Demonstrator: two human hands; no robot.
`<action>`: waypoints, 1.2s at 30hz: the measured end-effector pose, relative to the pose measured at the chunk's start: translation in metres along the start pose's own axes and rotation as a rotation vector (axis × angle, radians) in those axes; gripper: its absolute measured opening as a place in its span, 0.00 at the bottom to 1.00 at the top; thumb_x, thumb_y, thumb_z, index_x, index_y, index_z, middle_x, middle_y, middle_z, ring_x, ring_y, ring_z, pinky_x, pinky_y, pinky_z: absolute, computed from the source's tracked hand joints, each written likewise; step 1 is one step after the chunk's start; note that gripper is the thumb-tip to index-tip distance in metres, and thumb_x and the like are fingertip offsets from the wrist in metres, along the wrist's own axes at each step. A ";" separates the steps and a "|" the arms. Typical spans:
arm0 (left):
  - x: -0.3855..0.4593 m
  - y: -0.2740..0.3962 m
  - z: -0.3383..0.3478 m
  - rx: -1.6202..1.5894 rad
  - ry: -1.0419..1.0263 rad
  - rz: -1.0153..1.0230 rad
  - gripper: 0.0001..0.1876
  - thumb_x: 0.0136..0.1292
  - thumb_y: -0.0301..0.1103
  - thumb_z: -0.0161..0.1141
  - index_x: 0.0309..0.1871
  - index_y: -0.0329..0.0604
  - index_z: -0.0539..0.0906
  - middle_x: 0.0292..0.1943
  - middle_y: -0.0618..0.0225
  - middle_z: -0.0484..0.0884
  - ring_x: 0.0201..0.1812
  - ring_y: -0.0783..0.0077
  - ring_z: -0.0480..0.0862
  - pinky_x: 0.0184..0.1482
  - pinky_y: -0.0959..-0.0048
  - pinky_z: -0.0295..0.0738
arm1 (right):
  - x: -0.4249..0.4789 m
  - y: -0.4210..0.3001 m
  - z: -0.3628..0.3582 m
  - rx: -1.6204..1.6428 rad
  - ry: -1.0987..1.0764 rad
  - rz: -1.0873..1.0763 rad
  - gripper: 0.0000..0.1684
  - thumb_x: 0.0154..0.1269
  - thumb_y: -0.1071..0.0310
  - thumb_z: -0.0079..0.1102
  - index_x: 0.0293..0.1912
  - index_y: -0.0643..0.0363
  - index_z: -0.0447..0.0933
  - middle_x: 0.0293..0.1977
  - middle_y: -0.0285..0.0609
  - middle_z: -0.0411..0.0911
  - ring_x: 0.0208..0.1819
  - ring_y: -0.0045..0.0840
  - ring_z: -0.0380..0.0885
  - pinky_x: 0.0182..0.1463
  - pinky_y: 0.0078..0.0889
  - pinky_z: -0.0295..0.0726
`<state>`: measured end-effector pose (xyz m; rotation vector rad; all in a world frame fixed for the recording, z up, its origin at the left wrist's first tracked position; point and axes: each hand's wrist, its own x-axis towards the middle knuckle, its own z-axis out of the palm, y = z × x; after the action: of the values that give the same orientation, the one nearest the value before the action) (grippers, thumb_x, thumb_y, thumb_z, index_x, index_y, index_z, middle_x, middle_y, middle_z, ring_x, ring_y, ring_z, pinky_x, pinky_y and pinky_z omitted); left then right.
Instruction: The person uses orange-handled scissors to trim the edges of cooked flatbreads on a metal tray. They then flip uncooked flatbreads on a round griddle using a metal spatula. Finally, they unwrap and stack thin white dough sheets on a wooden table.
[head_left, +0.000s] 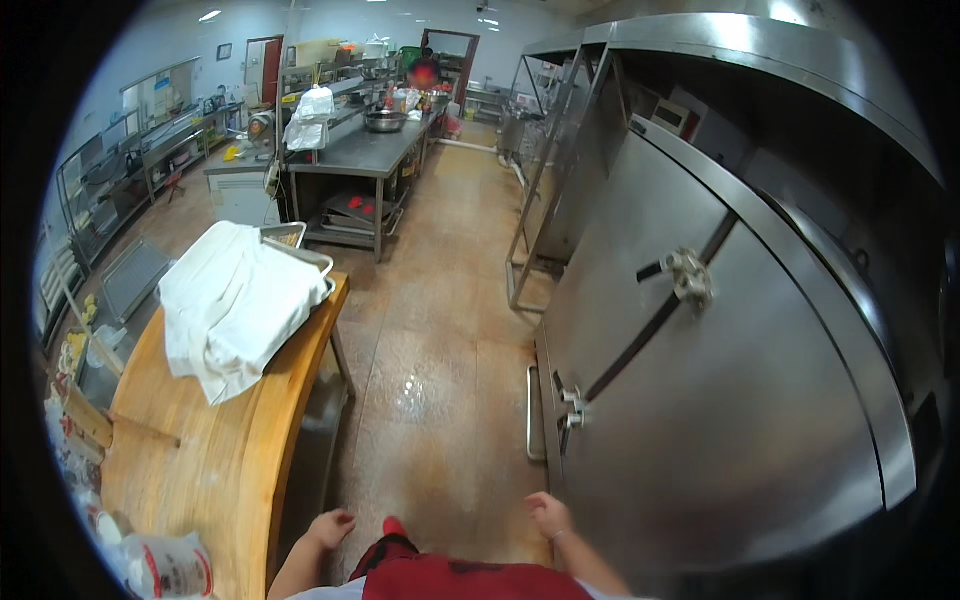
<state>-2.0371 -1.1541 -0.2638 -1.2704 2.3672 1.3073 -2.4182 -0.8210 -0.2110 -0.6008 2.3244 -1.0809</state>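
Observation:
My left hand (332, 528) hangs low beside the edge of the wooden-topped table (225, 450), touching nothing, its fingers curled. On the other side my right hand (549, 514) hangs near the large stainless steel cabinet (697, 420) with latch handles; its fingers are loosely bent and nothing shows in them. A white cloth (232, 307) covers part of stacked metal trays (316, 261) at the table's far end. A thin wooden rolling pin (146, 429) lies at the table's left side. Nearer me stands a white plastic bag or tub with red print (169, 566).
A tiled floor aisle (427, 300) runs between table and cabinet. Ahead are a steel worktable (352, 150) with a metal bowl (385, 121), and a metal frame (525, 247) at right. A person (424, 71) is at the far end. A bar handle (534, 412) juts low from the cabinet.

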 end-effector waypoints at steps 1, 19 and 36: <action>0.015 0.002 -0.007 0.025 -0.037 -0.026 0.21 0.64 0.48 0.62 0.54 0.46 0.85 0.49 0.58 0.87 0.52 0.60 0.86 0.55 0.66 0.80 | 0.033 -0.011 -0.001 -0.009 -0.033 0.006 0.17 0.64 0.78 0.47 0.48 0.59 0.82 0.40 0.40 0.85 0.41 0.24 0.83 0.47 0.28 0.82; 0.594 0.416 -0.157 0.034 -0.246 0.595 0.21 0.68 0.45 0.59 0.58 0.41 0.81 0.51 0.55 0.86 0.51 0.56 0.85 0.54 0.63 0.79 | 0.427 -0.061 -0.036 0.056 -0.004 0.273 0.11 0.66 0.67 0.58 0.45 0.54 0.85 0.32 0.38 0.85 0.33 0.20 0.84 0.38 0.26 0.82; 0.912 0.235 -0.266 -0.169 -0.152 -0.418 0.16 0.63 0.43 0.62 0.43 0.39 0.87 0.30 0.58 0.87 0.29 0.64 0.85 0.35 0.64 0.79 | 1.020 -0.225 -0.130 -0.114 -0.086 0.073 0.11 0.66 0.71 0.54 0.46 0.56 0.82 0.33 0.37 0.85 0.35 0.21 0.83 0.42 0.27 0.81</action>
<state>-2.7176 -1.8429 -0.4036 -1.5444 1.7933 1.4230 -3.2483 -1.4676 -0.2204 -0.5879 2.3257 -0.8763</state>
